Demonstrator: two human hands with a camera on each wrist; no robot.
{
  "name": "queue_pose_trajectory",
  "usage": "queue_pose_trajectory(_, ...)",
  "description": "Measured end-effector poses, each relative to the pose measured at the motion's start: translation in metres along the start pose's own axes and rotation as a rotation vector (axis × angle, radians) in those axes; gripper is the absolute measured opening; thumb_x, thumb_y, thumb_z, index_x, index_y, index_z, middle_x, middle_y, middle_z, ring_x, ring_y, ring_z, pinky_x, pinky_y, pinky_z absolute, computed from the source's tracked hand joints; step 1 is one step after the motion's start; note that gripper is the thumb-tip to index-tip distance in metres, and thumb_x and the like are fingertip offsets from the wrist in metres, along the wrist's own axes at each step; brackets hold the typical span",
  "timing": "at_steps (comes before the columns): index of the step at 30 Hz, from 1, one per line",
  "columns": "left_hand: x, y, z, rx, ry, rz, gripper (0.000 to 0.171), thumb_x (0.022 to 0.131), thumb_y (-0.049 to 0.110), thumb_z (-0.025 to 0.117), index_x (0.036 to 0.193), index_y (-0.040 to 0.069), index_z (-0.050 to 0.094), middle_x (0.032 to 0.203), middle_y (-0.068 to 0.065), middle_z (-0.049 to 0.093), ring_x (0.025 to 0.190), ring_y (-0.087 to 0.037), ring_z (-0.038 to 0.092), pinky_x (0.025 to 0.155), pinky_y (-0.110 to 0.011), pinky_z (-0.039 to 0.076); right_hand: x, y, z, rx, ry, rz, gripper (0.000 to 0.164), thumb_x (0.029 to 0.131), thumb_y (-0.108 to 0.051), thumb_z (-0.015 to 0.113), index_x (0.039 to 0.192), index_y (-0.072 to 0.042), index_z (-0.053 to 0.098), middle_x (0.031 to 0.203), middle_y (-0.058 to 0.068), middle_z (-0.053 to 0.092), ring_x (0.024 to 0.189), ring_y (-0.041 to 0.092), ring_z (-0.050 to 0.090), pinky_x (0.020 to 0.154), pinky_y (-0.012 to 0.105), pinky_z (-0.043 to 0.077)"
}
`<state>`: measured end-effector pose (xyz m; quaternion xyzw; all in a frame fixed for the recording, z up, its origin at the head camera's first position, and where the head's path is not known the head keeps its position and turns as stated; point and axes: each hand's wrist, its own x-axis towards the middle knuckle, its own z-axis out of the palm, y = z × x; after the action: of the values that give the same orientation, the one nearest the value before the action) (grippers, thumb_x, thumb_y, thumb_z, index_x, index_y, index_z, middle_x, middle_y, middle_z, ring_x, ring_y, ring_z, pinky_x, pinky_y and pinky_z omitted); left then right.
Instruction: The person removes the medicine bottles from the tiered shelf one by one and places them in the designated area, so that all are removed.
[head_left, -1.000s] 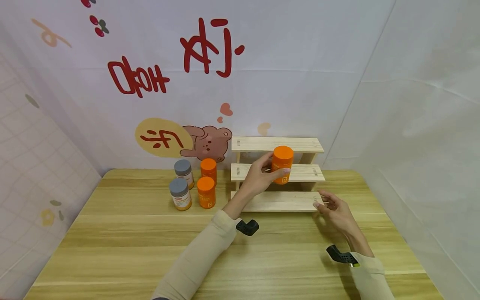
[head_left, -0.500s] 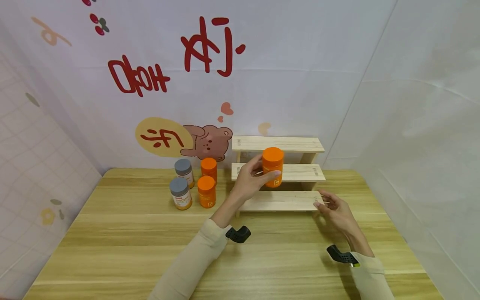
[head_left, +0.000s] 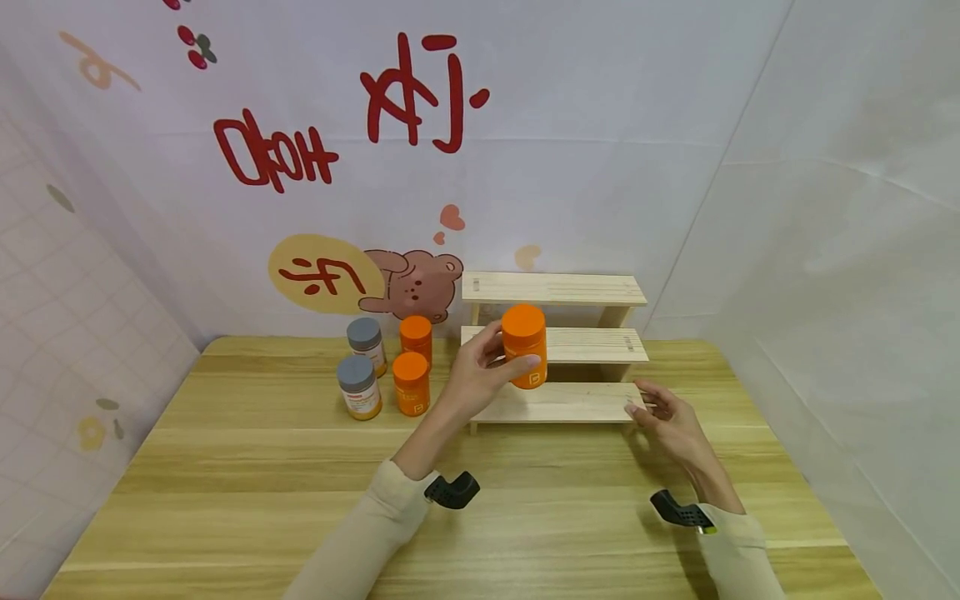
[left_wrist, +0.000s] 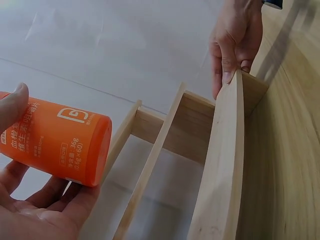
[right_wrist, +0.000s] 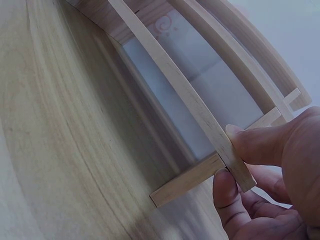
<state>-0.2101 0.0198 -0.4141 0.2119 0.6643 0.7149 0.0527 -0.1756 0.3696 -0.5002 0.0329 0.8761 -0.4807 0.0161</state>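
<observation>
My left hand (head_left: pixel 476 375) grips an orange bottle (head_left: pixel 524 346) with an orange lid, holding it in the air before the middle and lowest boards of a three-tier wooden shelf (head_left: pixel 558 403). In the left wrist view the bottle (left_wrist: pixel 60 137) shows white print, with the thumb on one side and fingers curled under the other. My right hand (head_left: pixel 675 427) pinches the right end of the lowest board. The right wrist view shows its thumb on top of that board (right_wrist: pixel 187 87) and a fingertip below, beside the shelf's leg.
Left of the shelf stand two grey-lidded bottles (head_left: pixel 359 387) and two orange bottles (head_left: pixel 412 384), all upright on the wooden table (head_left: pixel 247 492). A white printed cloth (head_left: pixel 600 150) hangs behind, and more cloth runs along both sides.
My left hand has drawn the orange bottle leftward and a little toward me, lower in the head view. The right hand has stayed on the lowest board's end.
</observation>
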Motion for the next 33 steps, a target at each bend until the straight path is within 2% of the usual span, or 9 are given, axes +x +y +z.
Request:
queue_pose_trajectory(5,-0.011,0.000,-0.009,0.002,0.004,0.003,0.055,0.094,0.015,0.076,0.145,0.022,0.055,0.136,-0.011,0.066,0.123,-0.025,0.065,0.108,-0.041,0.053,0.000,-0.001,0.001,-0.010,0.002,0.004,0.067,0.101,-0.036,0.066,0.158,-0.009,0.040,0.147,0.021,0.051,0.121,0.020,0.051,0.086,0.007,0.044)
queue_pose_trajectory(13,-0.027,-0.001,-0.025,0.022,0.048,-0.038,0.055,0.093,0.018,0.078,0.143,0.021,0.057,0.135,-0.011,0.066,0.123,-0.026,0.065,0.108,-0.042,0.053,0.000,-0.003,0.004,-0.016,0.006,-0.012,0.066,0.101,-0.037,0.066,0.156,-0.008,0.042,0.145,0.021,0.053,0.116,0.015,0.053,0.087,0.009,0.045)
queue_pose_trajectory(19,-0.038,-0.004,-0.031,0.042,0.042,-0.028,0.056,0.093,0.018,0.078,0.144,0.020,0.056,0.136,-0.011,0.065,0.124,-0.025,0.065,0.111,-0.042,0.051,-0.002,-0.002,0.002,-0.018,0.000,0.004,0.068,0.102,-0.039,0.064,0.158,-0.009,0.039,0.147,0.021,0.050,0.127,0.028,0.051,0.086,0.007,0.043)
queue_pose_trajectory(22,-0.045,-0.005,-0.033,0.046,0.063,-0.026,0.056,0.092,0.017,0.079,0.143,0.018,0.056,0.136,-0.012,0.065,0.125,-0.026,0.064,0.111,-0.042,0.051,-0.001,0.000,0.001,-0.012,-0.006,0.002,0.069,0.102,-0.038,0.064,0.159,-0.009,0.038,0.149,0.023,0.049,0.130,0.032,0.049,0.086,0.006,0.043)
queue_pose_trajectory(27,-0.056,-0.009,-0.040,0.046,0.097,-0.046,0.059,0.091,0.014,0.079,0.145,0.017,0.055,0.138,-0.012,0.064,0.127,-0.026,0.063,0.112,-0.043,0.050,0.001,0.002,0.001,0.006,-0.007,0.012,0.068,0.102,-0.035,0.065,0.159,-0.010,0.038,0.148,0.022,0.049,0.130,0.030,0.049,0.086,0.006,0.042)
queue_pose_trajectory(33,-0.071,-0.014,-0.052,0.061,0.128,-0.081,0.060,0.091,0.017,0.080,0.145,0.022,0.055,0.137,-0.009,0.064,0.129,-0.024,0.062,0.112,-0.038,0.051,0.002,0.003,0.001,0.008,-0.001,0.020,0.067,0.102,-0.036,0.065,0.158,-0.011,0.039,0.146,0.019,0.050,0.124,0.022,0.050,0.086,0.007,0.043)
